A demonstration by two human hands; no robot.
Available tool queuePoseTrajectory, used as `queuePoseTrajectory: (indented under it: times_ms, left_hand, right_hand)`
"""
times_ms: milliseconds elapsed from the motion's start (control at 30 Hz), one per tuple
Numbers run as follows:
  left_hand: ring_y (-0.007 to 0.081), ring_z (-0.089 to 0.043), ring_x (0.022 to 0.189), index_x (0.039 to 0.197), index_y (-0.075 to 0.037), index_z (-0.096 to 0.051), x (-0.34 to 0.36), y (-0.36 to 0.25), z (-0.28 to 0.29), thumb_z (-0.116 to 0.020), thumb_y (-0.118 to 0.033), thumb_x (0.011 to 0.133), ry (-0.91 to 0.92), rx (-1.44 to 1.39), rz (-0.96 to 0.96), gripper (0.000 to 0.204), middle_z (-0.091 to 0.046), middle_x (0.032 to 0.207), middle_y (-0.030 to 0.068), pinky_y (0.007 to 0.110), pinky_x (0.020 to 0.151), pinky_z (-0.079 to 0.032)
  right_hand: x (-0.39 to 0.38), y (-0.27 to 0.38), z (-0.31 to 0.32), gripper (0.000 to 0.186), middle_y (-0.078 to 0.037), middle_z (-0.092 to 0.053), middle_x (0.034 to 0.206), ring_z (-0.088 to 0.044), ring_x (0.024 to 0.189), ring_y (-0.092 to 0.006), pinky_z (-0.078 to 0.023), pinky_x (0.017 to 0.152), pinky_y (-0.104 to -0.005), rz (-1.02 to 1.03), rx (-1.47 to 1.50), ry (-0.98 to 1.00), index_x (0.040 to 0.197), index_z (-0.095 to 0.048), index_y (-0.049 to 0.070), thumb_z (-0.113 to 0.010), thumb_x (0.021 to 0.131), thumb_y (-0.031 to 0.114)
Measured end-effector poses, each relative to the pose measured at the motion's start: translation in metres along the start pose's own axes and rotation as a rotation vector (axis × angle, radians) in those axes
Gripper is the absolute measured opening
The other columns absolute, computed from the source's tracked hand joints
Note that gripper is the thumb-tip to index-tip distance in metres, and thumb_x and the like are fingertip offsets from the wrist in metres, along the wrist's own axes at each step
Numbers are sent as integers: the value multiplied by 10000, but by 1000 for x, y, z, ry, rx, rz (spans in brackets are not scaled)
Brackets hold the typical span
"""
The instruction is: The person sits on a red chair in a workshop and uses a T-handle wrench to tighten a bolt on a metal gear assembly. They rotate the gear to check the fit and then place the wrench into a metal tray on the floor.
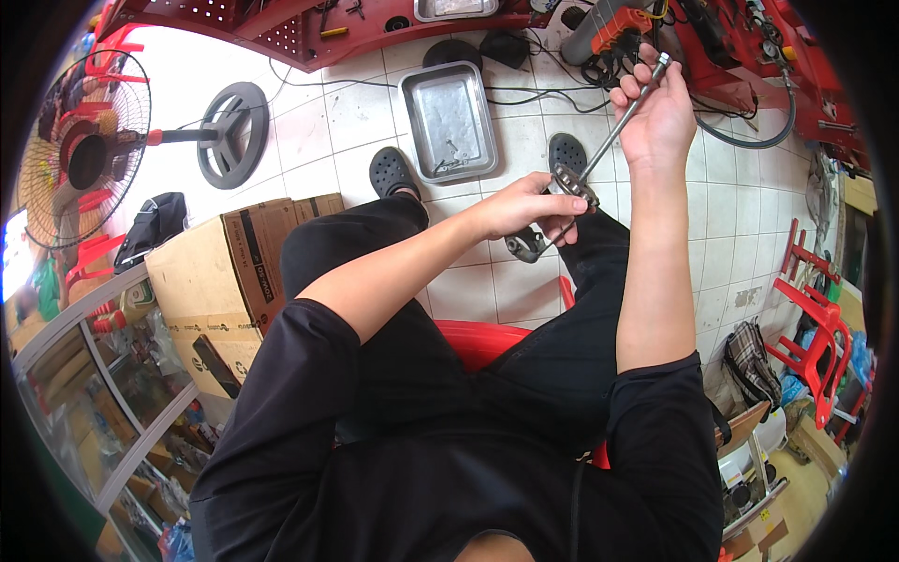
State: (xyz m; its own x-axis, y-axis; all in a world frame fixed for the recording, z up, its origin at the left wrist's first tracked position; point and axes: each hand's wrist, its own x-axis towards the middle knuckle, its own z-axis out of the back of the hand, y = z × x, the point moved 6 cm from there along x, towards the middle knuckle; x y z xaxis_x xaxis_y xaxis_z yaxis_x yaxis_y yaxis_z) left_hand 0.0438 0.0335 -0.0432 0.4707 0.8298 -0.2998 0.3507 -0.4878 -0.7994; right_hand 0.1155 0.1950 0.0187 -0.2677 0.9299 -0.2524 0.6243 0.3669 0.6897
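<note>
Gripped a dark, knobbly metal part [571, 181] in left hand [530, 205]; farther right, held a slim metal rod [612, 139] in right hand [658, 120].

Metal rod [609, 142]: slender, grey, bright cylindrical far end; slanted; right of tray [448, 105] | Metal part [573, 184]: dark, irregular, curved arm; at rod's near end; right of tray, nearer wearer

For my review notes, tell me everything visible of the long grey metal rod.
Slim and straight, the rod is held by the right hand near its thicker, shiny far end. It slants down leftward in the picture; its near end appears to meet the dark metal part in the left hand.
</note>
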Motion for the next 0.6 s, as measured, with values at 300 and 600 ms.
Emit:
queuePoseTrajectory:
  times_ms: [300,600]
  left_hand:
    - [137,-606,687,1090,36,-590,0,0,0,-586,-458,888,-2,-5,-7,534,-643,730,97,261,667,-470]
    - [153,-608,695,1100,42,-583,0,1,-1,-603,-443,878,20,-45,-8,533,-641,749,109,269,671,-467]
  right_hand:
    - [-6,3,-8,282,-18,-521,705,-471,594,-142,-394,548,-309,83,-175,-170,990,-545,54,-507,988,333]
    - [2,-1,-2,232,-29,-545,738,-478,593,-139,-389,560,-292,42,-189,-64,972,-556,50,-520,985,279]
